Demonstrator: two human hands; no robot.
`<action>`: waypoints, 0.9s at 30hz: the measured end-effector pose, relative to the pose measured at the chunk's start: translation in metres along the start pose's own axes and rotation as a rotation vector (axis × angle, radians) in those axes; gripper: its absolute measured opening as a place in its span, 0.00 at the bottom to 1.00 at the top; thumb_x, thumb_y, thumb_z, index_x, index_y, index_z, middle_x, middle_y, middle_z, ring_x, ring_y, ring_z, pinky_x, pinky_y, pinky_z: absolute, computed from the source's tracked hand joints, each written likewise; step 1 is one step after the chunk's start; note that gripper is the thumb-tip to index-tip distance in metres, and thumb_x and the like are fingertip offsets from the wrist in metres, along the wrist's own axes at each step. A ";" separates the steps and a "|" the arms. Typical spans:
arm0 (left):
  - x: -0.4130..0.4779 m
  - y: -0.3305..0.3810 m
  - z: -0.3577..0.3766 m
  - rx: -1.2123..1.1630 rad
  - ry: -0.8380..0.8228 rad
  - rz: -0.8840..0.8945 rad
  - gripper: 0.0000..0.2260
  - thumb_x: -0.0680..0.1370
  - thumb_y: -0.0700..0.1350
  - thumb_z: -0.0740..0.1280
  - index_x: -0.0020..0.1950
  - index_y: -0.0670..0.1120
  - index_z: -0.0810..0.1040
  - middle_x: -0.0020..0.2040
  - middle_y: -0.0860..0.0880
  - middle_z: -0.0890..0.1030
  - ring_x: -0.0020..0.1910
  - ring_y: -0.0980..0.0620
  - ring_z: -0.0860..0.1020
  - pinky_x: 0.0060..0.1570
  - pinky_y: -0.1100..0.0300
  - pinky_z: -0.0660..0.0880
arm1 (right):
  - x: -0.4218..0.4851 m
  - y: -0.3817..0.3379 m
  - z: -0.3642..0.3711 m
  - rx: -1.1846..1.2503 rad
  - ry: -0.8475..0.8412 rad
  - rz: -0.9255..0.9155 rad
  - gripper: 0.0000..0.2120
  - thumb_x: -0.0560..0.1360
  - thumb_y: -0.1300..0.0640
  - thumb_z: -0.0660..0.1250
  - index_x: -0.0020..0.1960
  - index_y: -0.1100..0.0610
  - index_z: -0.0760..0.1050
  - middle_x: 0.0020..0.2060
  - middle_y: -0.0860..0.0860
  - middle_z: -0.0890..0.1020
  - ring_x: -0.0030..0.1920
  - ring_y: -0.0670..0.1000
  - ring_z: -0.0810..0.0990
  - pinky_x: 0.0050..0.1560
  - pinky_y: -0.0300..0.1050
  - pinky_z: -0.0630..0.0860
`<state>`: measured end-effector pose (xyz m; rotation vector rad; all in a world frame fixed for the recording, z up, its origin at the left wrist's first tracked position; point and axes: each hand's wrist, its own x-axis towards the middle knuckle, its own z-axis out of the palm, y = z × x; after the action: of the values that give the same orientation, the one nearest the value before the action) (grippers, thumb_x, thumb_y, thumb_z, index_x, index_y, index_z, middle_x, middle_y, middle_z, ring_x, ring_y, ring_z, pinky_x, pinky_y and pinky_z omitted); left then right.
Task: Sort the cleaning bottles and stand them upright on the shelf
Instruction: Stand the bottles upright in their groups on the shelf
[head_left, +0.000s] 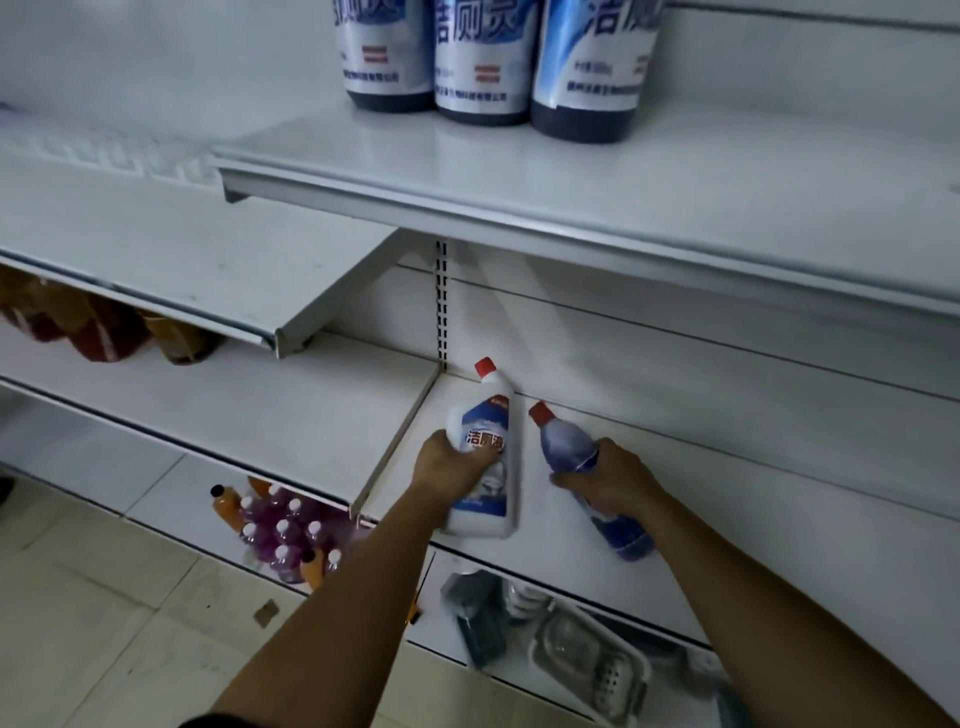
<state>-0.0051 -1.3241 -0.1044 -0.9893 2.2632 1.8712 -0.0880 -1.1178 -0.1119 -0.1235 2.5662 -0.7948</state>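
On the lower white shelf (701, 499) my left hand (449, 467) grips a white cleaning bottle (491, 415) with a red cap and a blue label, its neck leaning toward the back wall. To its right my right hand (613, 480) is closed round a dark blue bottle (569, 449) with a red cap, tilted left; its base (631, 543) sticks out near the shelf's front edge. Three dark blue bottles (475, 57) with silver-blue labels stand upright on the upper shelf (597, 187).
A lower left shelf (234, 260) juts out beside the upper one, with brown packets (93, 327) under it. Below are several pink and orange bottles (283, 530) and, on the bottom shelf, grey trays and brushes (587, 644). The tiled floor (104, 623) lies at lower left.
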 end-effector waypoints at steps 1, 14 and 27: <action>-0.012 0.002 0.005 -0.031 -0.010 0.029 0.16 0.72 0.52 0.76 0.54 0.47 0.76 0.50 0.44 0.83 0.44 0.47 0.84 0.44 0.52 0.82 | -0.008 0.002 -0.002 0.165 -0.002 0.025 0.28 0.66 0.39 0.76 0.57 0.56 0.75 0.50 0.54 0.84 0.48 0.56 0.83 0.55 0.52 0.79; -0.209 0.048 0.060 -0.115 0.023 0.382 0.05 0.76 0.47 0.71 0.49 0.51 0.77 0.45 0.46 0.85 0.41 0.49 0.85 0.41 0.54 0.83 | -0.199 0.047 -0.070 0.986 -0.099 -0.207 0.16 0.74 0.57 0.71 0.60 0.58 0.73 0.43 0.57 0.84 0.39 0.55 0.84 0.41 0.49 0.80; -0.356 0.099 0.104 -0.455 -0.152 0.345 0.07 0.78 0.46 0.69 0.52 0.43 0.78 0.43 0.41 0.86 0.38 0.43 0.85 0.39 0.50 0.83 | -0.350 0.077 -0.166 1.058 0.198 -0.523 0.30 0.61 0.50 0.77 0.60 0.52 0.73 0.51 0.60 0.83 0.46 0.60 0.84 0.49 0.57 0.81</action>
<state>0.1927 -1.0672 0.1017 -0.4728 2.0671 2.5807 0.1555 -0.8943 0.1042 -0.3879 1.9333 -2.3161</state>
